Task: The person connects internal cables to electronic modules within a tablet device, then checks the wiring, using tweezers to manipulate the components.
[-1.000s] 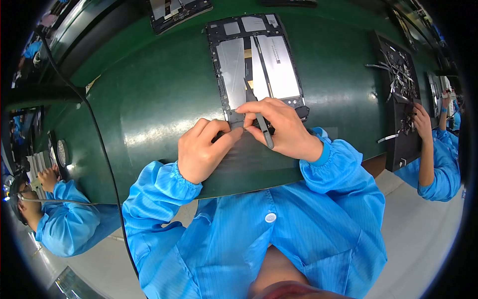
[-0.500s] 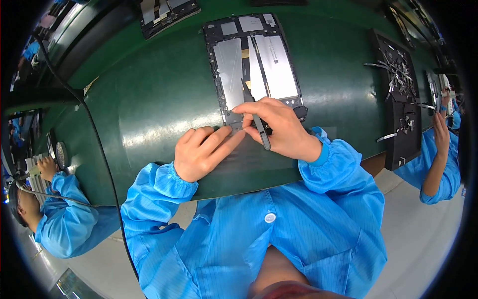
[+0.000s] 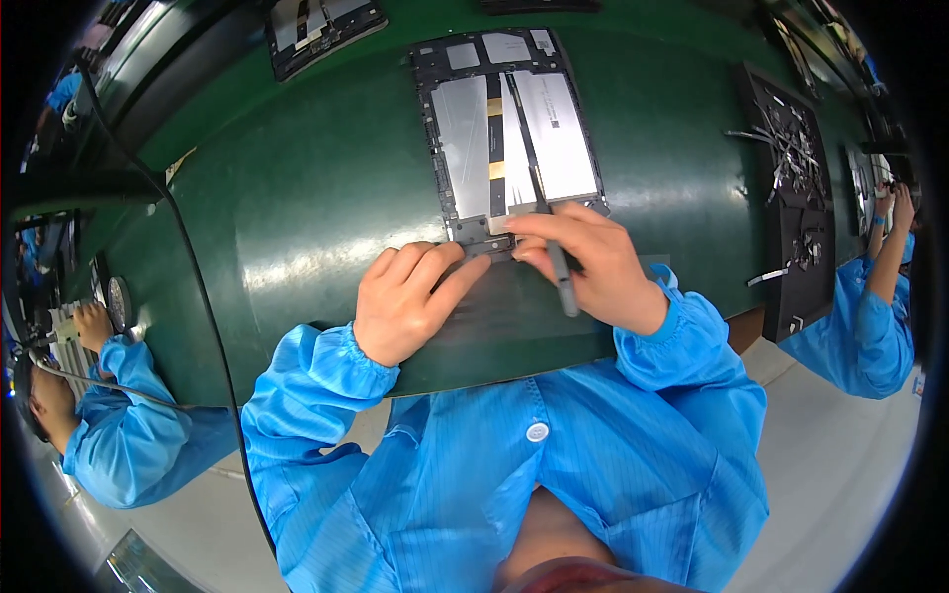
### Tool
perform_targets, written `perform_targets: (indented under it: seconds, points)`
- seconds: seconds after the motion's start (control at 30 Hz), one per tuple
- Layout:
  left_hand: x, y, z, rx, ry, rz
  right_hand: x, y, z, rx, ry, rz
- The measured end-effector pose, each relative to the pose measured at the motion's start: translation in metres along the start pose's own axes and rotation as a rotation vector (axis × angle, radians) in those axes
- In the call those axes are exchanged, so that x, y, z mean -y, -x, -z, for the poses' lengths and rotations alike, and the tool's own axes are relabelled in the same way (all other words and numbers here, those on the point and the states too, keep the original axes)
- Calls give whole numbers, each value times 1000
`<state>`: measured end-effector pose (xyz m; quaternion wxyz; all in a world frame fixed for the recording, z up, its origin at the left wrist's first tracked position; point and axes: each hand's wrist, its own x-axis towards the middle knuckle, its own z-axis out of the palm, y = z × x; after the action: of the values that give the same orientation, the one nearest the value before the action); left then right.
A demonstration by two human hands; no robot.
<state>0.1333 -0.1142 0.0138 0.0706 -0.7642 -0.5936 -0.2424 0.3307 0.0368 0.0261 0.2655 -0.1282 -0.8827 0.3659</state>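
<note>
Green matting (image 3: 297, 227) covered the bench, and on it lay the opened tablet (image 3: 509, 133), back cover off, its silver battery cells and dark frame showing, just beyond both hands. Compared with a second before, very little had shifted: the left hand (image 3: 410, 301) had flattened a little, its fingers drawn together and pressed on the device's near edge, holding nothing. The right hand (image 3: 588, 262) stayed pinched on a slim grey tool (image 3: 559, 277), whose shaft ran back across the knuckles while its tip, hidden under the fingers, met the lower edge of the frame. That steadiness suggested careful work at one spot along the bottom edge, not a change of step. To either side, co-workers in blue sleeves (image 3: 138, 435) tended their own benches, well apart.
</note>
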Motion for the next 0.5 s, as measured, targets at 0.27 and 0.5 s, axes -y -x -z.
perform_targets:
  seconds: [0.27,0.5]
  points:
    - [0,0,-1,8,34,18,-4,24,-2,64,-466,-268]
    - [2,1,-3,19,37,25,-5,18,-13,49,-359,-127]
